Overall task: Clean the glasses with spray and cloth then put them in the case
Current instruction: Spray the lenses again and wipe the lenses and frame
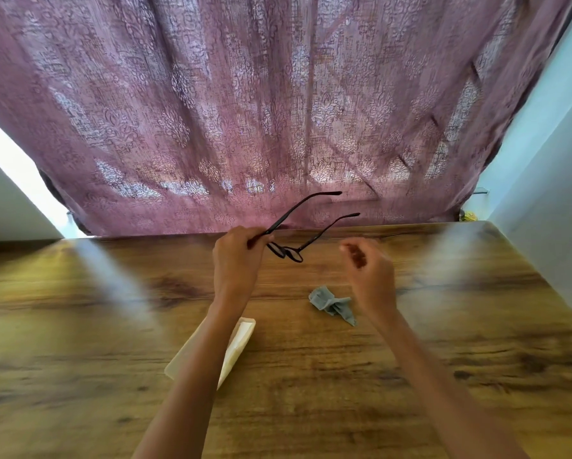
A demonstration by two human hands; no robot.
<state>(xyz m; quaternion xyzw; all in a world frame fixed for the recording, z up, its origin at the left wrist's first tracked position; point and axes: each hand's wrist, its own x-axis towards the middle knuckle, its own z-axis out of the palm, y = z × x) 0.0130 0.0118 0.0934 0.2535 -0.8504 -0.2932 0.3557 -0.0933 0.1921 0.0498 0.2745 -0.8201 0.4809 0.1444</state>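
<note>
a: what's on the wooden table (79, 326)?
b: a cream case (241, 339), half under the left forearm; contents hidden.
a: glasses (288, 253)?
b: left hand (236, 256) grips them aloft, temples open, pointing away rightward. right hand (367, 271) blurred, loosely curled, empty, above the crumpled cloth (332, 304).

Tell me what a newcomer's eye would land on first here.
A mauve patterned curtain, lit from behind, fills the upper half. Below it, the left hand holds dark-framed glasses by one temple above the wooden table, with the blurred right hand beside them. A crumpled grey cloth lies by the right wrist, and a cream case lies partly under the left forearm.
</note>
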